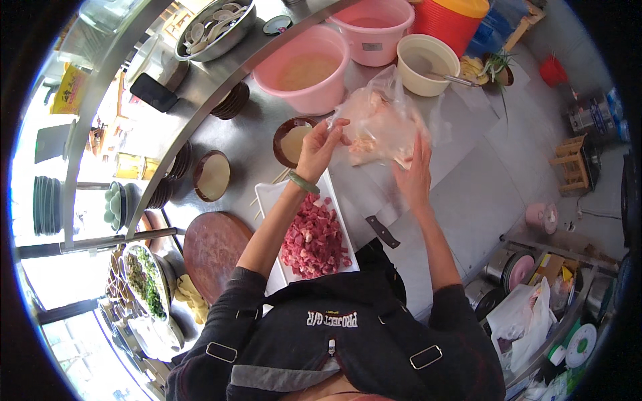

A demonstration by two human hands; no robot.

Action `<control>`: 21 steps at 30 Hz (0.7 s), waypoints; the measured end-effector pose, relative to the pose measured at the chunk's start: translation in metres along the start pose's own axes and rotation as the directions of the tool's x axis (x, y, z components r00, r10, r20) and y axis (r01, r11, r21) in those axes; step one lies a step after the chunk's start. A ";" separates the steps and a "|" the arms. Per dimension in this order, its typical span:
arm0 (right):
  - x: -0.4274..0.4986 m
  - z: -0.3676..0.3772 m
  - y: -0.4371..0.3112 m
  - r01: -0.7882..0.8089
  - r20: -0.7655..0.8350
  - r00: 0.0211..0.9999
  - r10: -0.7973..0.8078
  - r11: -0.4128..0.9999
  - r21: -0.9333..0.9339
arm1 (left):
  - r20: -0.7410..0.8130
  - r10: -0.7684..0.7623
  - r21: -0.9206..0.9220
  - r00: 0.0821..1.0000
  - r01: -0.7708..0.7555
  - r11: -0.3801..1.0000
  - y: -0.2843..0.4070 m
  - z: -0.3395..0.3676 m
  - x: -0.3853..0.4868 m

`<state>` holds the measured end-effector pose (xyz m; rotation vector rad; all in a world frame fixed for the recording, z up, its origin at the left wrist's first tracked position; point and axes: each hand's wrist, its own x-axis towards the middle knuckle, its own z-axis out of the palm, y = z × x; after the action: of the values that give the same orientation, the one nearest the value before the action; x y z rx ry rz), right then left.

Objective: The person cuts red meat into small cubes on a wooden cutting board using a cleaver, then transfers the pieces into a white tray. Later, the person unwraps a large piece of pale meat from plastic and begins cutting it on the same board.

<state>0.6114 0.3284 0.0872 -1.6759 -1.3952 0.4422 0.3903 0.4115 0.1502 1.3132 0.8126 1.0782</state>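
A clear plastic bag [383, 120] with pale raw meat, which looks like poultry or fat, lies on the steel counter between my hands. My left hand [321, 148], with a green bangle at its wrist, pinches the bag's near left edge between thumb and fingers. My right hand [415, 173] rests against the bag's lower right side, fingers extended. Below my left hand, a white tray [343, 220] holds diced red meat [313, 240]. A knife with a dark handle [382, 231] lies to the right of the tray, its blade partly hidden under plastic.
Pink tubs [306, 95] and a cream bowl [429, 82] with a ladle stand behind the bag. Brown bowls [212, 175], thin wooden sticks [273, 183] and a round wooden board [215, 250] are on the left. A phone [153, 92] lies on the raised shelf.
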 end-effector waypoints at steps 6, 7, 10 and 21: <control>0.096 0.011 0.023 0.082 0.206 0.978 -0.030 0.965 -0.249 | 0.037 -0.029 0.154 0.999 0.023 0.988 0.019 -0.024 -0.023; 0.098 0.009 0.034 0.103 0.136 0.987 -0.081 0.981 -0.164 | 0.011 0.008 0.181 1.000 -0.010 0.984 0.009 -0.036 -0.028; 0.093 -0.011 0.069 -0.128 0.097 0.989 0.109 0.968 0.217 | -0.325 -0.017 0.443 0.945 0.168 0.881 -0.036 -0.095 -0.045; 0.002 -0.069 0.049 -0.146 0.233 0.956 0.178 0.978 -0.148 | -0.813 -0.193 0.249 0.549 0.629 0.737 -0.163 -0.243 -0.085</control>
<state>0.6929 0.3044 0.0861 -1.9014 -1.4947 0.6851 0.1609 0.4250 -0.0495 0.9393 2.0927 1.0010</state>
